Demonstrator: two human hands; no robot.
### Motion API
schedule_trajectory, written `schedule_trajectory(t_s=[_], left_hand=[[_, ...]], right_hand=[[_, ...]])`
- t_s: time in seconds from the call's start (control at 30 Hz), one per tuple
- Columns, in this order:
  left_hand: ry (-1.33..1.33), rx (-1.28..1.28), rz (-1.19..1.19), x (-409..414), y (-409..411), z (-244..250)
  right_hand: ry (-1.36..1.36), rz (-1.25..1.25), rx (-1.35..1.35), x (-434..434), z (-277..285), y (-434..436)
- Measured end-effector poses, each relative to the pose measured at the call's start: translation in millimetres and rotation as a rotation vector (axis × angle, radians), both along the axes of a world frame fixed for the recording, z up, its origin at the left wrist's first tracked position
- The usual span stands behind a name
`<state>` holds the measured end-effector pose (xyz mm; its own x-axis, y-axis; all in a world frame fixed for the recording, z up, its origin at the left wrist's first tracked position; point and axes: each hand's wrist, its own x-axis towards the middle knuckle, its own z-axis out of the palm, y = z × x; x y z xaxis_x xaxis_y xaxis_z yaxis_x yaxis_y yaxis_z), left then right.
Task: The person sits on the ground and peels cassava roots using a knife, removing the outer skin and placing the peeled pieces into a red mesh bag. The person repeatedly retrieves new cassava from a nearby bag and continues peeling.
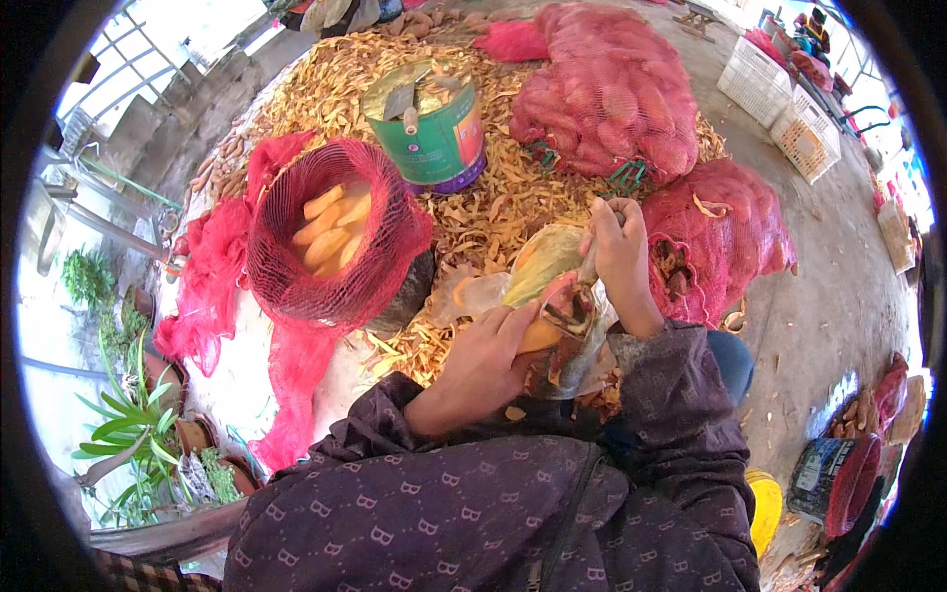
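My left hand [481,359] grips a partly peeled, orange-fleshed sweet potato [540,337] low in front of my lap. My right hand [621,255] is closed around the handle of a peeler [590,265]. Its looped head lies over the tuber, whose far end is partly hidden. Beneath them is a plastic-covered surface [573,381], mostly covered by my hands. To the left, a bucket [405,292] is lined with a red mesh bag [333,296]. Several peeled sweet potatoes [329,229] lie inside it.
Peelings [318,81] cover the floor ahead. Among them stands a green tin [433,148] with a wooden-handled blade [399,102] on top. Full red mesh sacks [607,96] lie ahead and right. White crates [755,81] stand farther off; potted plants [129,425] are at left.
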<state>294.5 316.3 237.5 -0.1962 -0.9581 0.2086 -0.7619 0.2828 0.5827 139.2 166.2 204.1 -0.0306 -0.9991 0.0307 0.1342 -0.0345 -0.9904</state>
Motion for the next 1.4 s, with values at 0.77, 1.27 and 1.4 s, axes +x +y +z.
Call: schedule_trajectory(t_s=[0.77,1.27,1.4], left_hand=[[0.114,0.091,0.108,-3,-1,-4],[0.099,0.139,0.075,-2,-4,11],[0.059,0.035,0.118,1,3,6]], right_hand=[[0.059,-0.017,-0.110,11,30,7],[0.303,-0.680,-0.496,-46,44,-37],[-0.248,-0.452,-0.173,-50,67,-15]])
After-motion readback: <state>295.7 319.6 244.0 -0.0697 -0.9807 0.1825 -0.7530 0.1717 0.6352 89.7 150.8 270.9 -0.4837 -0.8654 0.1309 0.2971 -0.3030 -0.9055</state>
